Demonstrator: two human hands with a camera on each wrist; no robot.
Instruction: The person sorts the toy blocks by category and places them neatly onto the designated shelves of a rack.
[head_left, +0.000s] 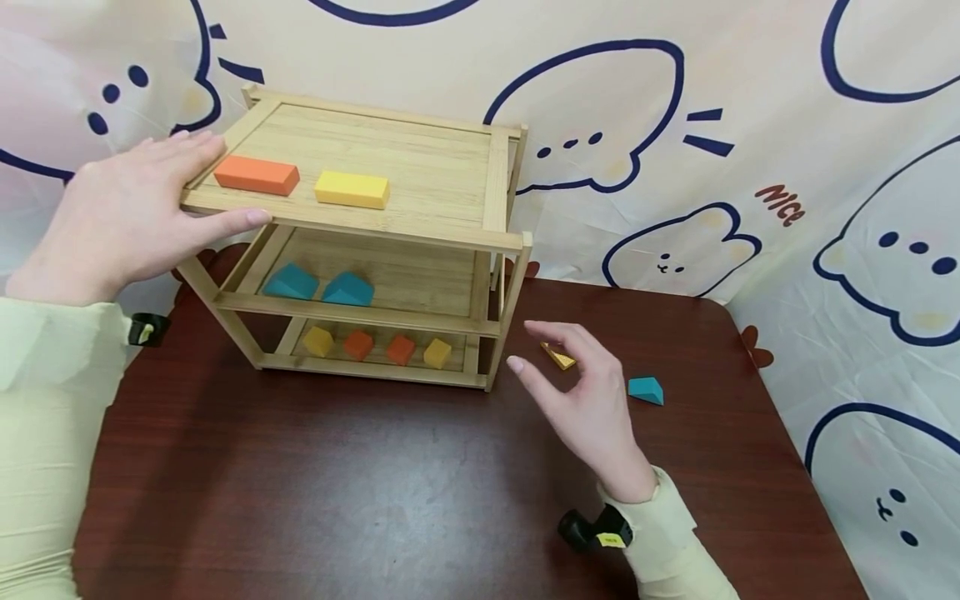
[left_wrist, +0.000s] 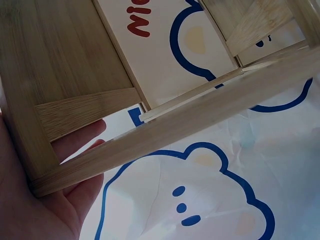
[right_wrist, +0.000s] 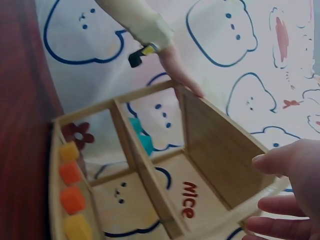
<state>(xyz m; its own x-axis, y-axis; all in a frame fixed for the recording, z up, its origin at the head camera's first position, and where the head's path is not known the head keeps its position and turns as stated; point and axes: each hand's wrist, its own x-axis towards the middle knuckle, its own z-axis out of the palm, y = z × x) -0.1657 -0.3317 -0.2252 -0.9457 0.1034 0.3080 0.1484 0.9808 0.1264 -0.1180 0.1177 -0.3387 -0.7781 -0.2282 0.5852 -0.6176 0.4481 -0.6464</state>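
Observation:
A three-tier wooden shelf rack [head_left: 390, 218] stands on the table. My left hand [head_left: 127, 212] holds its top left corner, thumb along the front edge; the left wrist view shows fingers [left_wrist: 82, 142] around the frame. On the top board lie an orange rectangular block [head_left: 257, 176] and a yellow rectangular block [head_left: 352, 190]. The middle tier carries two blue blocks, one left [head_left: 291, 282] and one right [head_left: 348, 289]. Several yellow and orange cubes [head_left: 358, 345] sit in a row on the bottom tier. Right of the rack, my right hand [head_left: 588, 408] holds nothing, thumb and fingers apart.
Beyond the right hand on the dark brown table [head_left: 360, 492] lie a golden triangular block [head_left: 558, 357] and a blue block [head_left: 647, 390]. A cartoon-printed curtain [head_left: 825, 275] hangs behind the table and along its right side.

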